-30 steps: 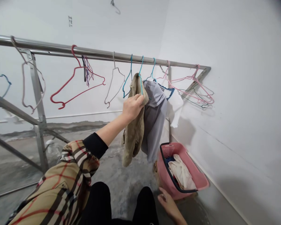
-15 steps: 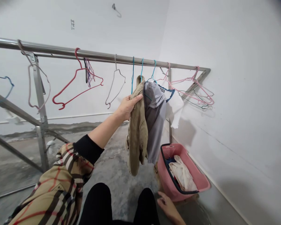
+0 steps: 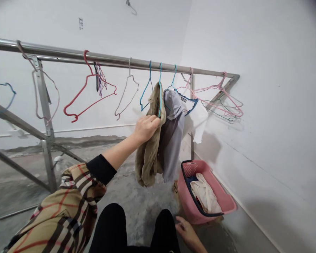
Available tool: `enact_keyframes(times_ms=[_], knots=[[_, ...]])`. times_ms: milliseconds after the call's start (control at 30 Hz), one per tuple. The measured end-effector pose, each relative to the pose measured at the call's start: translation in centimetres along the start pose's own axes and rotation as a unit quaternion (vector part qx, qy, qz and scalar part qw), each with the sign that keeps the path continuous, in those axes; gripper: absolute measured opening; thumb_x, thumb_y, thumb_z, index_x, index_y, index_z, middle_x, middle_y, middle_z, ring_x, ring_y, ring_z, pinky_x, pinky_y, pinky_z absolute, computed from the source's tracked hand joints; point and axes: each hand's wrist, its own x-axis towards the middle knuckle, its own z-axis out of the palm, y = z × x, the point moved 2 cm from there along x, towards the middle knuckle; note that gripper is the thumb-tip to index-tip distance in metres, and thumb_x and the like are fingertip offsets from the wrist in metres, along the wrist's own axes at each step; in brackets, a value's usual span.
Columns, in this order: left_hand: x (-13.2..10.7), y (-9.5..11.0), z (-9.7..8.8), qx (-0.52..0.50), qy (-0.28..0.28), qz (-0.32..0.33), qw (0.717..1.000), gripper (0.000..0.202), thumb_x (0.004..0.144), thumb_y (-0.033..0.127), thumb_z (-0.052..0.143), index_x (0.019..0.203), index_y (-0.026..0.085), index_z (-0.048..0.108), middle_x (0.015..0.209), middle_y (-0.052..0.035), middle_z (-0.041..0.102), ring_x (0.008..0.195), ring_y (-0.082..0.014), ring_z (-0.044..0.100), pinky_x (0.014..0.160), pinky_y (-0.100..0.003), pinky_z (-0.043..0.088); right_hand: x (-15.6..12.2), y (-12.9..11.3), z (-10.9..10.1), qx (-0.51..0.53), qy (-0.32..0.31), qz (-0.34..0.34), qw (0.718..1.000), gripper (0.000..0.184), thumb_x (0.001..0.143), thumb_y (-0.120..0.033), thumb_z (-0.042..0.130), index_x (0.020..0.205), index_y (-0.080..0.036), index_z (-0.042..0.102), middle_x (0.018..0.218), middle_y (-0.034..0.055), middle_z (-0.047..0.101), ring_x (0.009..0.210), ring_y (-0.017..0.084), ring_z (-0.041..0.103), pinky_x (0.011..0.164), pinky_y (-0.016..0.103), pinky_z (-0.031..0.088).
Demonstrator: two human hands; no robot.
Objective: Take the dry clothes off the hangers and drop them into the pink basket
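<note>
My left hand (image 3: 145, 128) is raised and closed on a tan garment (image 3: 150, 147) that hangs from a teal hanger (image 3: 159, 92) on the steel rail (image 3: 107, 60). Right beside it hangs a grey shirt (image 3: 172, 133), then a white garment with blue trim (image 3: 197, 117). My right hand (image 3: 186, 230) rests low by my knee, next to the pink laundry basket (image 3: 216, 200), fingers loosely curled and holding nothing I can see.
Empty wire hangers hang along the rail, among them a red one (image 3: 88, 93), a grey one (image 3: 126, 95) and pink ones (image 3: 218, 102). The basket holds a cream cloth (image 3: 204, 195). A white wall runs close on the right. The rack's steel legs (image 3: 46, 130) stand at left.
My left hand went from pressing flat against the tan garment to gripping it below the hanger, bunching the cloth so its hem sits higher. The right hand stayed put.
</note>
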Motion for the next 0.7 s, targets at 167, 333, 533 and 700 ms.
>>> enact_keyframes(times_ms=[167,333,533,700], knots=[[-2.3,1.2,2.0,-0.025,-0.086,-0.024,0.996,0.013,0.083,0.021,0.055,0.071,0.023,0.053,0.074,-0.0025,0.061,0.069,-0.0177,0.057,0.061,-0.028,0.035,-0.6,-1.4,0.2,0.006,-0.032,-0.020,0.999,0.055,0.053,-0.058,0.063,0.098,-0.027,0.071,0.078,0.0034,0.068,0.095,0.033,0.066,0.097,0.043,0.046],[-4.2,1.9,2.8,-0.128,-0.095,-0.132,0.978,0.023,0.084,0.036,0.059,0.068,0.023,0.048,0.066,0.0017,0.056,0.064,-0.0162,0.053,0.057,-0.026,0.032,-1.4,-6.7,0.1,0.056,-0.019,-0.096,0.994,0.076,0.071,-0.058,0.061,0.132,-0.014,0.053,0.102,0.0104,0.068,0.101,0.024,0.064,0.098,0.039,0.046],[-1.6,-0.6,1.9,-0.171,0.017,-0.249,0.953,0.019,0.083,0.038,0.057,0.074,0.022,0.054,0.071,0.0003,0.058,0.069,-0.0169,0.052,0.065,-0.027,0.036,-1.6,-12.3,0.4,0.051,-0.025,-0.152,0.987,0.071,0.081,-0.050,0.056,0.141,-0.015,0.041,0.107,0.0086,0.064,0.092,0.017,0.061,0.089,0.033,0.049],[-2.5,1.0,2.6,-0.289,-0.123,-0.254,0.915,0.014,0.075,0.030,0.064,0.067,0.022,0.056,0.061,0.0021,0.057,0.063,-0.0168,0.050,0.061,-0.027,0.038,-2.2,-13.3,2.0,0.038,-0.045,-0.169,0.984,0.071,0.083,-0.042,0.055,0.146,-0.018,0.034,0.118,0.0096,0.060,0.083,0.013,0.061,0.085,0.032,0.050]])
